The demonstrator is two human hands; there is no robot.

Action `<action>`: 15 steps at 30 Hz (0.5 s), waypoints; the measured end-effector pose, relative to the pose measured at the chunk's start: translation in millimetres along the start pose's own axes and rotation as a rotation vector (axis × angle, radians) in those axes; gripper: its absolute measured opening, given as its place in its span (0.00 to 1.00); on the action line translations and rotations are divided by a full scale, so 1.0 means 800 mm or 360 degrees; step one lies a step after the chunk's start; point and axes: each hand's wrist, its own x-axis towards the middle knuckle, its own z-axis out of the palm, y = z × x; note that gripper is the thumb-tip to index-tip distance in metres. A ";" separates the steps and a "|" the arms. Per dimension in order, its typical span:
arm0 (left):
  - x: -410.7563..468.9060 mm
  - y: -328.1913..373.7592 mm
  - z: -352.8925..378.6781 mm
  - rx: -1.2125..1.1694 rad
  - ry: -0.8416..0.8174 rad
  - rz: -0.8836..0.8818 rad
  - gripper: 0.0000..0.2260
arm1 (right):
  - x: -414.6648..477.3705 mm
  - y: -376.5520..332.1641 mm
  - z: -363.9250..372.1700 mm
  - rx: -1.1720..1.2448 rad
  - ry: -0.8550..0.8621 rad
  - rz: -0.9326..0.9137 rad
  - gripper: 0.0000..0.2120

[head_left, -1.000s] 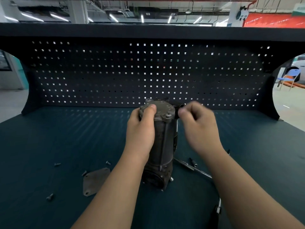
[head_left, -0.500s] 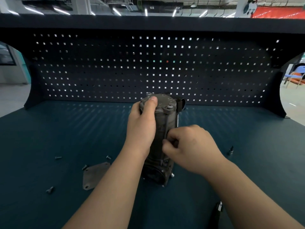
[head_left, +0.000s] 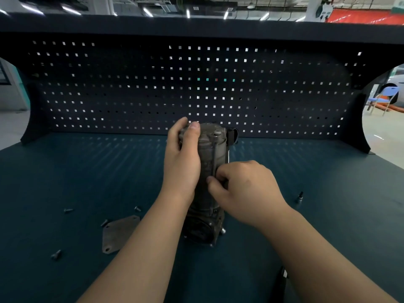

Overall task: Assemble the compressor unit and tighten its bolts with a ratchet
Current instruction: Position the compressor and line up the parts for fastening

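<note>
The grey, worn compressor unit (head_left: 211, 149) stands upright in the middle of the dark green table (head_left: 65, 171). My left hand (head_left: 181, 162) wraps its upper left side, thumb on the top cap. A bolt head (head_left: 217, 133) sits on the cap's right edge, and a thin long bolt (head_left: 215, 154) runs down the side from it. My right hand (head_left: 247, 189) is curled against the body's right side, thumb and forefinger pinching that long bolt halfway down. No ratchet shows; my right arm covers the table where it lay.
A flat metal cover plate (head_left: 118, 232) lies left of the compressor's base, with loose bolts (head_left: 56, 255) scattered around it. A small dark socket bit (head_left: 300, 196) stands at the right. A dark tool end (head_left: 282, 278) lies near the bottom edge. A black pegboard (head_left: 196, 88) walls the back.
My right hand dropped from the compressor's top right edge to the middle of its right side. My left hand kept its grip on the top.
</note>
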 end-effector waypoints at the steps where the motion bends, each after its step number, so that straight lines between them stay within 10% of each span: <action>1: 0.000 0.000 0.001 -0.0011 0.0020 0.0008 0.16 | 0.000 0.000 0.000 -0.0014 0.0007 -0.0012 0.18; 15: 0.008 -0.002 0.003 -0.0067 0.0065 -0.0093 0.16 | 0.014 0.010 -0.020 0.0172 0.0166 -0.0016 0.13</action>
